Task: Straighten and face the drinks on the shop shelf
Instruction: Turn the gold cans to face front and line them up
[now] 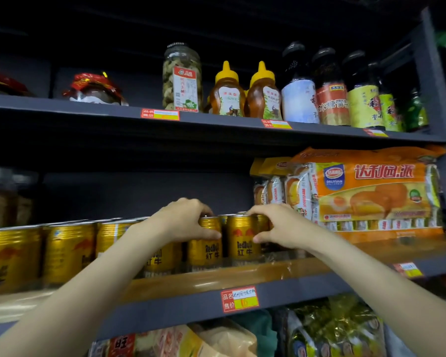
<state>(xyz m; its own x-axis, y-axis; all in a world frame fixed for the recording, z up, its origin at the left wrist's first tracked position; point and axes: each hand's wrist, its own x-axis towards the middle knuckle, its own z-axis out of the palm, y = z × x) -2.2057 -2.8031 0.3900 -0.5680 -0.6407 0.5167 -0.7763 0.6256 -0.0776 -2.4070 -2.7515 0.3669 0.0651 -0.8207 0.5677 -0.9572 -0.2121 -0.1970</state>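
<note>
Left hand (183, 220) holds one gold can (205, 249); right hand (278, 226) holds its 3 o'clock neighbour can (241, 240). Both fingertips hidden behind can tops. Cans at 9 o'clock blurred.

Honey bottles (245, 92) above orange cake pack (371, 191)

2 bare forearms, left hand (183, 220), right hand (278, 228), no sleeves, no rings.

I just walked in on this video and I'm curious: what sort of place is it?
Most likely a small grocery shop. Dark metal shelves carry price tags on their edges, a row of gold Red Bull cans stands in line, and honey bottles and a snack cake bag fill nearby shelves.
</note>
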